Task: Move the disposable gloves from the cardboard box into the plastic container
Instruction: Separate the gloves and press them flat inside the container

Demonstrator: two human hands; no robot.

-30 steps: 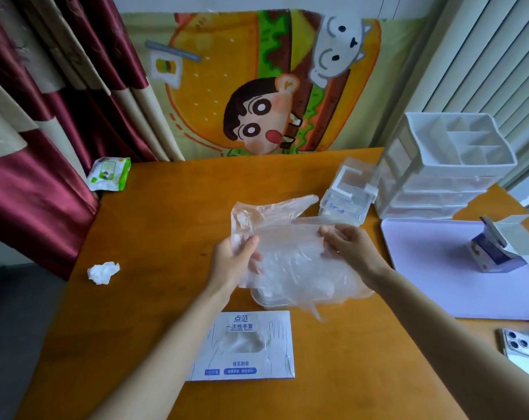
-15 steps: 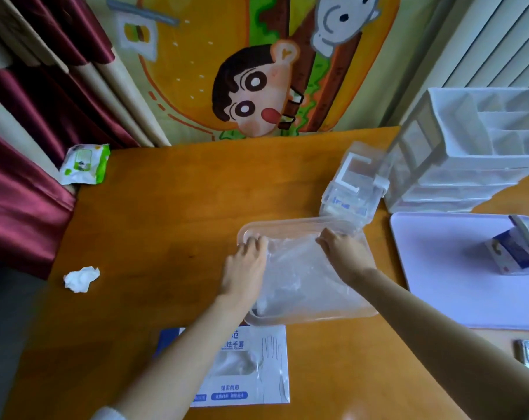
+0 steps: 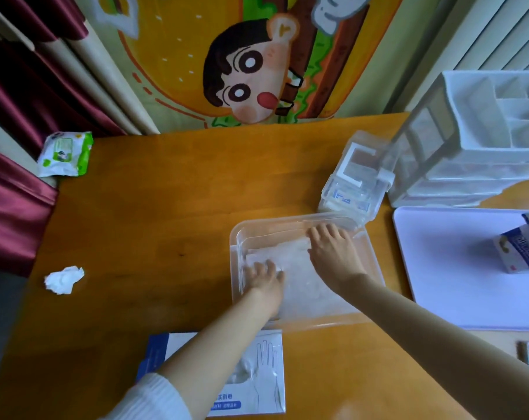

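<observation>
So that the thin translucent disposable gloves [image 3: 296, 268] are flattened and kept from springing up, they are pressed into the clear rectangular plastic container [image 3: 237, 237] by the left hand [image 3: 264, 280] and right hand [image 3: 333, 256], fingers laid straight, nothing gripped. The flat blue-and-white cardboard box [image 3: 266, 368] lies just nearer. A second earlier, the bundle was pinched above the container.

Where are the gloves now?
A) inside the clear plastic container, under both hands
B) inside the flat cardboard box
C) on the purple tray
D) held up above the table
A: the gloves lie flat inside the plastic container, with the left hand and right hand pressing down on them; the cardboard box lies outside it, nearer the person.
</observation>
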